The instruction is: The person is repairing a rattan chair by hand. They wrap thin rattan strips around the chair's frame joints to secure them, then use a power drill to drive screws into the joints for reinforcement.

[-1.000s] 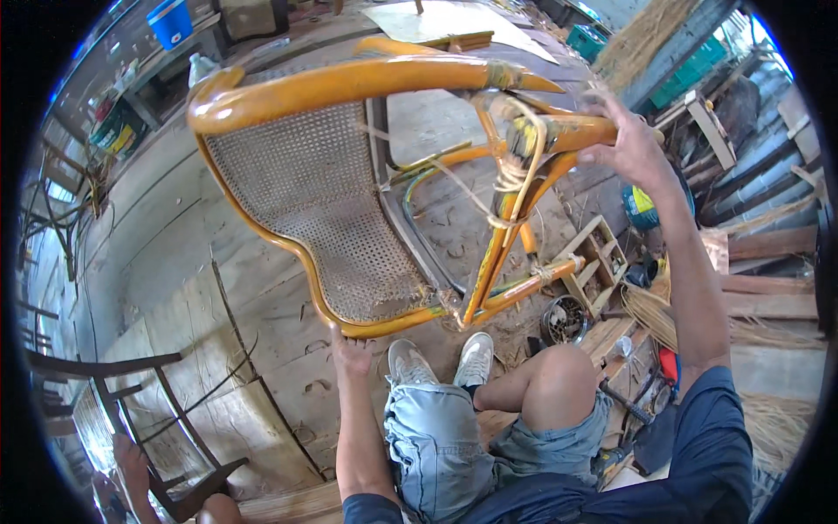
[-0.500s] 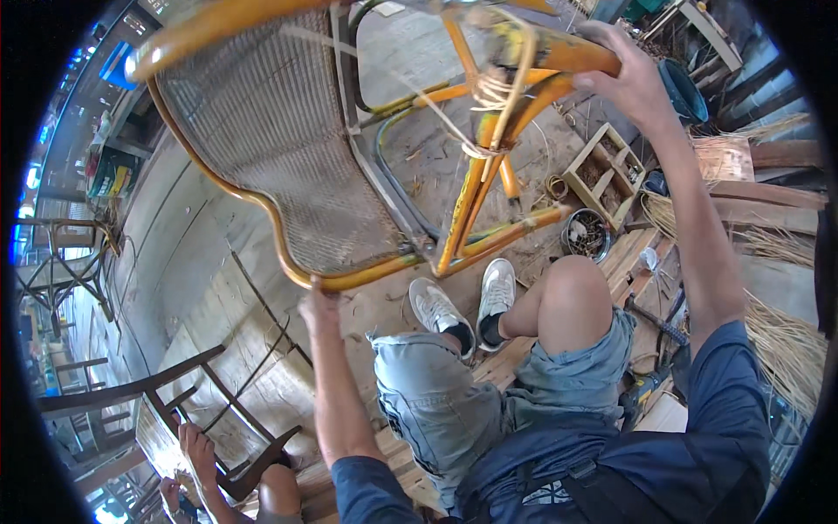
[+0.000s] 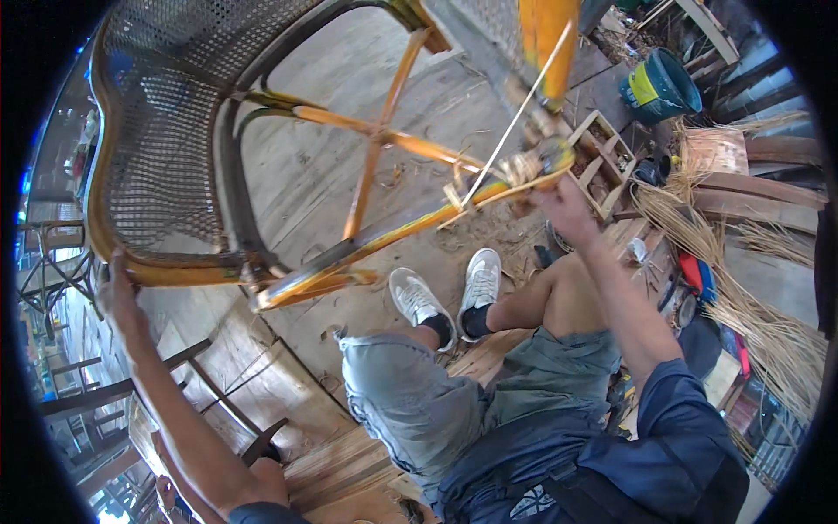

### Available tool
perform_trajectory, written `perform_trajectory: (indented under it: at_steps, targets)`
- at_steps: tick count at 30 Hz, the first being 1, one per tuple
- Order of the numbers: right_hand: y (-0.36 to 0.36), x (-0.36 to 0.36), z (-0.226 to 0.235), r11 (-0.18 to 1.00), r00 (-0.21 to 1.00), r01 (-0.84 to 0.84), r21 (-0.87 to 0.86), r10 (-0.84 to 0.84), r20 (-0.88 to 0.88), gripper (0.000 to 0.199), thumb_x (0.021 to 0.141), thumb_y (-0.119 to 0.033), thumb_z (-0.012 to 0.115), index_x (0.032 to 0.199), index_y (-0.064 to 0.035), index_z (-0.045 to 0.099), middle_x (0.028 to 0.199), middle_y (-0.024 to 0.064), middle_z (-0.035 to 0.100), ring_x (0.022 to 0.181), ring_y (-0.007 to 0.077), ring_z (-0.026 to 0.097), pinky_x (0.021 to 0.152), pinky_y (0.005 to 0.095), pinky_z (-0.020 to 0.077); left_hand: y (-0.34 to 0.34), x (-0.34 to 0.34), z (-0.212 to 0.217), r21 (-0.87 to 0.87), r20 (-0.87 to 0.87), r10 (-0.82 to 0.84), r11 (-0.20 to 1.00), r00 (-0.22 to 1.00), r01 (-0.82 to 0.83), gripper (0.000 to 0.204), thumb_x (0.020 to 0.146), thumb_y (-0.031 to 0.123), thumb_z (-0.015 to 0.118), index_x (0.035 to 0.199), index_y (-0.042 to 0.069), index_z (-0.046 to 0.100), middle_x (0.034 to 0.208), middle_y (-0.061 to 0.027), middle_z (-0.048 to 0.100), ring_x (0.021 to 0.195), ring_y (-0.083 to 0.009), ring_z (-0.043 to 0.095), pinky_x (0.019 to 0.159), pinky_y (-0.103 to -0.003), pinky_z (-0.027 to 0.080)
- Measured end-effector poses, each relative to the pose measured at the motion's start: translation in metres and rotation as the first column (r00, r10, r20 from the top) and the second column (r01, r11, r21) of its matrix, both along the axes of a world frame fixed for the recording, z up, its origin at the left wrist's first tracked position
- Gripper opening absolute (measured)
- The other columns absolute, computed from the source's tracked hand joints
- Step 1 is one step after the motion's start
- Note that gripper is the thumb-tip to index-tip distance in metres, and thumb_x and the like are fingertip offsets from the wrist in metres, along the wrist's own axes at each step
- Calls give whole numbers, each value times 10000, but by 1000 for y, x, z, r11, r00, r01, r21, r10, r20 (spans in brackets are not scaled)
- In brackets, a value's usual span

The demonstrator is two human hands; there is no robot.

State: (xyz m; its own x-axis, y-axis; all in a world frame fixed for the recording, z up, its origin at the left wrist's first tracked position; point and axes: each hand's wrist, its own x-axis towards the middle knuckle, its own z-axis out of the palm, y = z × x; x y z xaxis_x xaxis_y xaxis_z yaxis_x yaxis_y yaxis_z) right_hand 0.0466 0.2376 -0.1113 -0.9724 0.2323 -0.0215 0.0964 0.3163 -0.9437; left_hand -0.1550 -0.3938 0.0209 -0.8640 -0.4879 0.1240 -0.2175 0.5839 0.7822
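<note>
A rattan chair (image 3: 188,274) with an orange-yellow frame is tilted up in front of me. Its woven cane panel (image 3: 157,153) faces me at the upper left. My left hand (image 3: 124,301) grips the curved lower-left edge of the frame. On the other side, my right hand (image 3: 566,211) is closed around the frame end, beside a joint bound with pale cane wrapping (image 3: 521,166); its fingers are partly hidden and blurred. A loose pale cane strip (image 3: 517,120) sticks out from the binding. Crossed orange braces (image 3: 377,133) span the middle of the frame.
At the upper right stand a teal bucket (image 3: 663,87) and a wooden compartment box (image 3: 602,155). Long cane strands (image 3: 755,327) spread along the right, near scattered tools. A dark wooden chair (image 3: 209,371) is at lower left, near another person's hand (image 3: 166,491).
The chair has turned and shifted left, its bound right side swinging down toward me. My left hand has moved left with the frame. My right hand has come lower, now at the bound joint.
</note>
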Motion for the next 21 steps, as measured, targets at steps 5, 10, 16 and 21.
perform_trajectory:
  at_steps: [5, 10, 16, 21]
  targets:
    - [-4, 19, -27, 977, 984, -175, 121, 171, 41, 264, 884, -185, 608, 1099, -42, 555, 930, 51, 602, 878, 133, 568, 752, 262, 470, 36, -12, 23, -87, -138, -144, 987, 980, 133, 540, 868, 383, 636, 1162, -65, 569, 975, -121, 642, 869, -186, 616, 752, -308, 490]
    - [8, 37, -52, 985, 988, -157, 67, 157, 16, 172, 928, -158, 598, 1052, -51, 547, 940, 49, 577, 897, 171, 547, 822, 329, 464, 76, -22, 14, -421, -208, -8, 903, 978, -83, 757, 838, 590, 570, 1151, -99, 544, 1012, -233, 628, 926, -319, 620, 844, -377, 474]
    - [17, 66, -101, 992, 976, -114, -62, 123, 178, 200, 919, -195, 569, 1077, -73, 567, 1024, 79, 617, 949, 224, 579, 838, 357, 483, 93, -22, 13, -534, -277, -148, 845, 949, -24, 699, 869, 559, 553, 1148, -83, 548, 1026, -224, 624, 927, -309, 611, 840, -383, 461]
    - [5, 70, -120, 987, 955, -163, 11, 155, 253, 206, 911, -182, 564, 1086, -73, 580, 1027, 94, 626, 938, 242, 597, 819, 359, 488, 105, 6, 5, -480, -189, -43, 875, 981, -54, 700, 871, 560, 553, 1169, -73, 541, 1063, -232, 616, 942, -310, 603, 845, -385, 454]
